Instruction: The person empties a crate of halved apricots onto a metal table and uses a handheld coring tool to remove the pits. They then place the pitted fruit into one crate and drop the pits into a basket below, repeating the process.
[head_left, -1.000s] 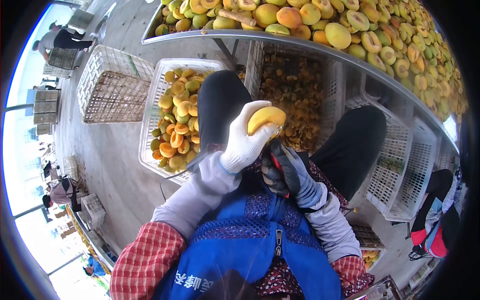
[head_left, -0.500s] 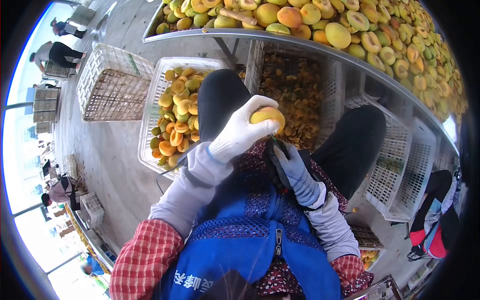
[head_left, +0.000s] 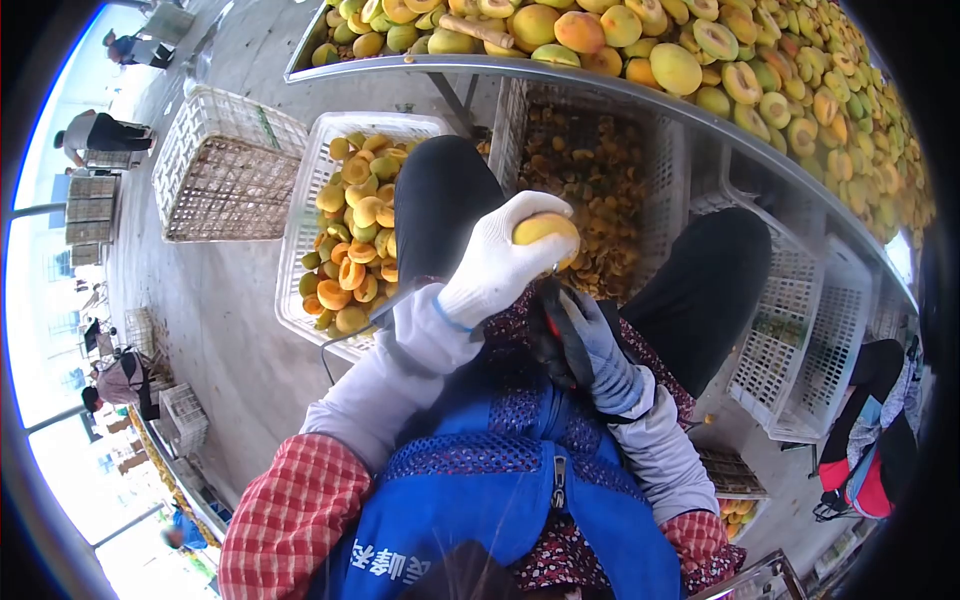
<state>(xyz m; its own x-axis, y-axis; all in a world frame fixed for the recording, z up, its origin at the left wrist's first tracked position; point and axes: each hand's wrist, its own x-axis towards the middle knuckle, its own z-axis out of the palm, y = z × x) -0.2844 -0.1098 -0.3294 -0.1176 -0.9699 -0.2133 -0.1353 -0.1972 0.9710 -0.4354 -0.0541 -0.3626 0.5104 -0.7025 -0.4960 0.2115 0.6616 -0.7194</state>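
My left hand [head_left: 505,255], in a white knit glove, is wrapped round a yellow peach [head_left: 545,232] above my lap. Just below and to the right, my right hand [head_left: 575,340] wears a grey glove with black fingers. Its fingers are curled round a small tool [head_left: 552,326], of which only a red bit shows; the rest is hidden by the glove. The tool hand is close to the peach, with a small gap between them. By my left knee stands a white crate [head_left: 292,250] of halved peaches [head_left: 352,275].
A metal-edged table [head_left: 560,72] heaped with peaches and a wooden stick [head_left: 476,32] runs ahead. Beneath it, a crate [head_left: 508,130] holds brownish fruit scraps [head_left: 590,190]. Other crates [head_left: 230,180] [head_left: 830,340] stand on both sides. People [head_left: 105,135] work at the far left; another person sits right.
My left hand has shifted slightly right and down with the peach, turning it a little. My right hand has rolled, showing more black fingers and the red bit.
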